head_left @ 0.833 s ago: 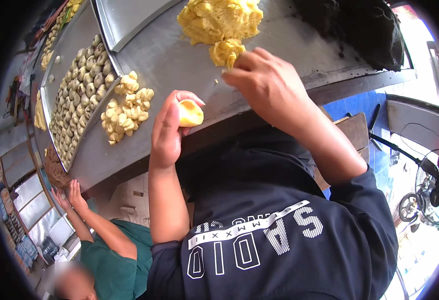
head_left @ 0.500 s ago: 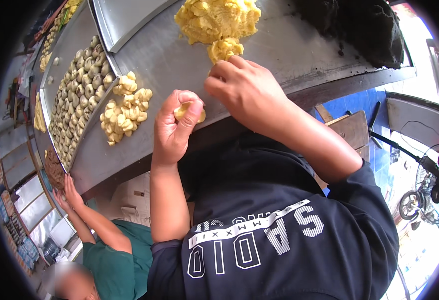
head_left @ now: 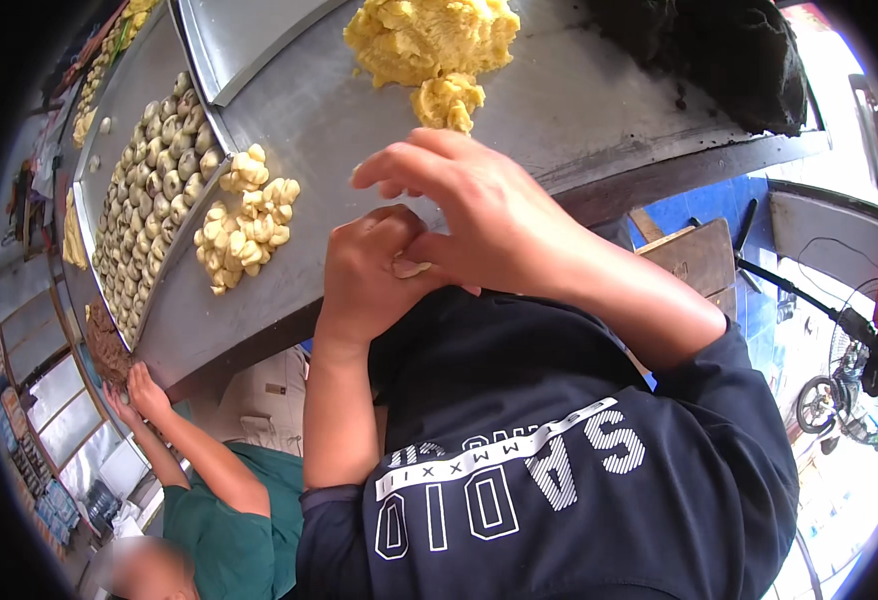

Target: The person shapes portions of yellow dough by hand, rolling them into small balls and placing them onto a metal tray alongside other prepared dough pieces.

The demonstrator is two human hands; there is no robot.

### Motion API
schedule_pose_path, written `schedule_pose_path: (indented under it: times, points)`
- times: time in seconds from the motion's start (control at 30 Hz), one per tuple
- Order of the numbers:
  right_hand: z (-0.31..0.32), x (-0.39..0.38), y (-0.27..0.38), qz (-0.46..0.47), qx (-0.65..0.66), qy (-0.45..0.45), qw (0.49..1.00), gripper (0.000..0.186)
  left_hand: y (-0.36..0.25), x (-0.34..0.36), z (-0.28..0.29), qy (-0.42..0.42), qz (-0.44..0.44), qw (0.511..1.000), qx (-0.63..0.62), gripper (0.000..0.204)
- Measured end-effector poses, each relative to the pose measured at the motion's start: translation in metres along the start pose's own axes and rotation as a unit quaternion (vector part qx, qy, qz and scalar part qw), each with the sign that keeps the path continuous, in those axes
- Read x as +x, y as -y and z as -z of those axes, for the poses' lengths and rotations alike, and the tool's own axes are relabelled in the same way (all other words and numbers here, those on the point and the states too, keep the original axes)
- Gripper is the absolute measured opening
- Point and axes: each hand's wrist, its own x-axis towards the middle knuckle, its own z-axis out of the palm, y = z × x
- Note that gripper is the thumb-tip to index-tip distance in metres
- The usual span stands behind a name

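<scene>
Noted at right: blue floor tiles (head_left: 709,200), a wooden panel (head_left: 694,264) and, apparently, a wheel (head_left: 817,404), indistinct in glare. Lower left: a green-shirted person (head_left: 221,530).

Metal table (head_left: 309,130): yellow dough (head_left: 434,42), pale pieces (head_left: 246,238), black mass (head_left: 734,70), trays (head_left: 244,38).

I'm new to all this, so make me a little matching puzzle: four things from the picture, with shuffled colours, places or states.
1. Large dough mound
2. Mass at the right end of the table
3. Round balls
4. Right hand

A. Black
B. Meeting the left hand
C. Packed closely in a tray
D. Yellow, with a smaller lump at its near side

Pairs: 1-D; 2-A; 3-C; 4-B.
</scene>
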Motion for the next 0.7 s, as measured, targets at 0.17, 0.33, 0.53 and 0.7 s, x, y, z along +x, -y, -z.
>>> schedule_pose_path:
  times: [0.17, 0.33, 0.53, 0.7]
  points:
    - [0.023, 0.021, 0.003, 0.075, -0.084, 0.052, 0.992, 0.039, -0.001, 0.002, 0.003, -0.026, -0.023, 0.999, 0.037, 0.039]
    - [0.029, 0.034, -0.053, 0.185, -0.397, -0.038, 0.898, 0.016, 0.014, 0.006, 0.006, -0.035, 0.046, 0.971, -0.232, 0.045]
    - [0.059, 0.039, -0.025, 0.177, -0.416, -0.052, 0.891, 0.013, 0.015, 0.008, 0.004, -0.087, -0.049, 0.983, -0.152, 0.045]
    - [0.038, 0.050, -0.052, 0.166, -0.466, -0.066, 0.867, 0.020, 0.025, -0.004, 0.007, -0.074, 0.065, 0.937, -0.336, 0.040]
